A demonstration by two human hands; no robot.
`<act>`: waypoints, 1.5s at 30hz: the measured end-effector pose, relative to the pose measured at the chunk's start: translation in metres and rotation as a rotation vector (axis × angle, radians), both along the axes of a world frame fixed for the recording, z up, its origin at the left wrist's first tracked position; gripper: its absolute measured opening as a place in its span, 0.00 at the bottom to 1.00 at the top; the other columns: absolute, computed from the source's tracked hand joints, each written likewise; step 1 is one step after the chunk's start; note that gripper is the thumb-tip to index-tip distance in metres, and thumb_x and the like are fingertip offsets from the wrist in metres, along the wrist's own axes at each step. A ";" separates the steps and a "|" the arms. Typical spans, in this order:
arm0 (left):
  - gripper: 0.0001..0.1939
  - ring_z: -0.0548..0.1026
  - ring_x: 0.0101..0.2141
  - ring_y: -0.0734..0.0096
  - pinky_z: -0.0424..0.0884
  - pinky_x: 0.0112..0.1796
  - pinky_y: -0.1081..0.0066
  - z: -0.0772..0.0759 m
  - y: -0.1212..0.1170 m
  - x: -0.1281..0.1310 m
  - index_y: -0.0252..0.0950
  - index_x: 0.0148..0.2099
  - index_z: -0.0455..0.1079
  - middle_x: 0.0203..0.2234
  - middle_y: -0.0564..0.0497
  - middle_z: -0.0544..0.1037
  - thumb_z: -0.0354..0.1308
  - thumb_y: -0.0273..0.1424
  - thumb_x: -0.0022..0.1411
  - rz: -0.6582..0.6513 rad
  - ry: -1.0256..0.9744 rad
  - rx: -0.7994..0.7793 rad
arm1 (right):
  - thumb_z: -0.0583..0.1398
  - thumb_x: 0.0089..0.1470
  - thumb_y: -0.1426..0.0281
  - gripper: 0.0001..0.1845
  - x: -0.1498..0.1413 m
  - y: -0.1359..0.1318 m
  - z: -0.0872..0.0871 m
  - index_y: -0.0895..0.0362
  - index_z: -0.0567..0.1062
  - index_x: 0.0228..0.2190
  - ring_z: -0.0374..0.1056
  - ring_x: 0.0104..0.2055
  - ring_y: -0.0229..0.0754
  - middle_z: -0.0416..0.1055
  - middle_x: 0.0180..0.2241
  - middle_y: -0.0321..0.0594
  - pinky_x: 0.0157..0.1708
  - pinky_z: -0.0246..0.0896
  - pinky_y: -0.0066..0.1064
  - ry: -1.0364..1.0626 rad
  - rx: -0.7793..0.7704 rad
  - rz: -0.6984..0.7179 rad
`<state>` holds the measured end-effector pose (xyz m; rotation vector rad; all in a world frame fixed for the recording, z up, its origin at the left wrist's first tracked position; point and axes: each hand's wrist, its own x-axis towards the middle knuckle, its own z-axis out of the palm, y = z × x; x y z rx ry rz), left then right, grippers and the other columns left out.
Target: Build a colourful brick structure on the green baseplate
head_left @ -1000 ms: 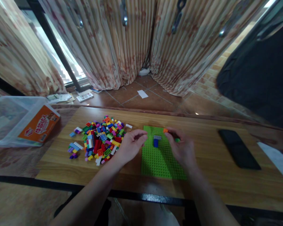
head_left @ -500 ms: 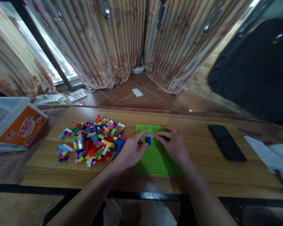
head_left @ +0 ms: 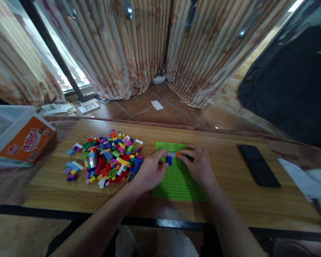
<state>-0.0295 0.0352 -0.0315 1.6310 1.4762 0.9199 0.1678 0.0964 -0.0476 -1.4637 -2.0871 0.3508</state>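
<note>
On the green studded baseplate (head_left: 180, 185) are a blue brick (head_left: 169, 161) and a light grey brick (head_left: 172, 154) just beyond it. An orange brick (head_left: 178, 154) touches or nearly touches the grey one's right end. My left hand (head_left: 149, 173) is closed, its thumb and forefinger tips at the left side of the blue brick. From the right, my right hand (head_left: 199, 164) pinches the orange brick between thumb and forefinger. My fingers partly cover the small bricks, so how firmly each is seated cannot be seen.
A pile of mixed toy bricks (head_left: 109, 157) lies left of the baseplate on the wooden table (head_left: 230, 207). A black phone (head_left: 258, 165) rests at the right, near white paper (head_left: 299, 178). A clear plastic box (head_left: 13, 112) with an orange label stands at far left.
The whole view has shifted slightly. Both hands stay at the same bricks, and no brick has visibly changed place on the baseplate.
</note>
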 end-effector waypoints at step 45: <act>0.29 0.72 0.47 0.56 0.74 0.42 0.60 -0.001 -0.007 0.029 0.39 0.68 0.53 0.52 0.39 0.64 0.48 0.26 0.65 -0.094 0.719 0.109 | 0.58 0.60 0.61 0.12 -0.010 -0.010 0.005 0.46 0.82 0.38 0.64 0.50 0.53 0.72 0.49 0.44 0.48 0.59 0.49 -0.154 0.012 -0.021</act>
